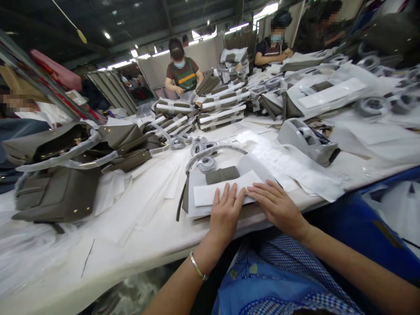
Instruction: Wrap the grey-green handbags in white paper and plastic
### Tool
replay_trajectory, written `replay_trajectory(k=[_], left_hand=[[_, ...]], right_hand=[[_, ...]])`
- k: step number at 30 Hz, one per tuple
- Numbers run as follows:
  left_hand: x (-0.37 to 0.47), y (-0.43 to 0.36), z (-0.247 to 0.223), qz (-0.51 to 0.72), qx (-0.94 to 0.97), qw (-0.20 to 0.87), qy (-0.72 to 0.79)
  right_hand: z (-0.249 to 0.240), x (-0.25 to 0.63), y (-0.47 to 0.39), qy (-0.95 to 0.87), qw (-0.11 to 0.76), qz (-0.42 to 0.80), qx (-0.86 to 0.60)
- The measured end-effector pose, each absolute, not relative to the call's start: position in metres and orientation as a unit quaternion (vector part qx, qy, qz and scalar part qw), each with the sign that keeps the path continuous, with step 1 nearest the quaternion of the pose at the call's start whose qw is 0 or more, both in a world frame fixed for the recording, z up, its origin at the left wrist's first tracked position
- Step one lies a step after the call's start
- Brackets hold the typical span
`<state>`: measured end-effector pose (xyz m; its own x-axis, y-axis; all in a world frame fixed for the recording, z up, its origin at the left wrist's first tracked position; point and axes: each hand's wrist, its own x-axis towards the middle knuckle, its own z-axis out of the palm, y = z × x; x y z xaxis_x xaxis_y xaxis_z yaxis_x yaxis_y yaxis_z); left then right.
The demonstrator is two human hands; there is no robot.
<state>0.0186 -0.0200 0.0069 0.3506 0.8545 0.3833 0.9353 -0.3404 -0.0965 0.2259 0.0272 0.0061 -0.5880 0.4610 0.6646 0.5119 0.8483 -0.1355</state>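
A folded strip of white foam sheet (210,195) lies across a dark grey-green handbag (185,197) that rests flat at the table's near edge. My left hand (226,210) is laid on the strip's lower edge with its fingers stretched out. Beside it, my right hand (275,201) is spread flat over the strip's right end, fingertips close to the left ones. A thin white sheet covers the bag's face around a bare patch with a flap (223,174). The bag's wrapped handle (216,151) arches away from me. Parts of the strip and bag are hidden under both hands.
Olive handbags (59,192) are heaped at the left. Stacked wrapped bags (223,111) stand farther back, near wrapped strap coils (206,164). White foam sheets (275,157) and a roll-tape dispenser (306,140) lie to the right. Co-workers (183,72) stand across the table.
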Motion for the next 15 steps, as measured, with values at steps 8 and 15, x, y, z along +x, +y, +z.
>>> replay_trajectory(k=[8,15], left_hand=[[0.017,-0.020,0.006,-0.154,-0.808,0.142,-0.551],[0.016,-0.020,0.004,-0.165,-0.809,0.159,-0.541]], right_hand=[[0.001,0.257,-0.013,-0.647,0.408,0.400,-0.505],[0.011,0.244,-0.005,-0.329,0.474,0.711,-0.401]])
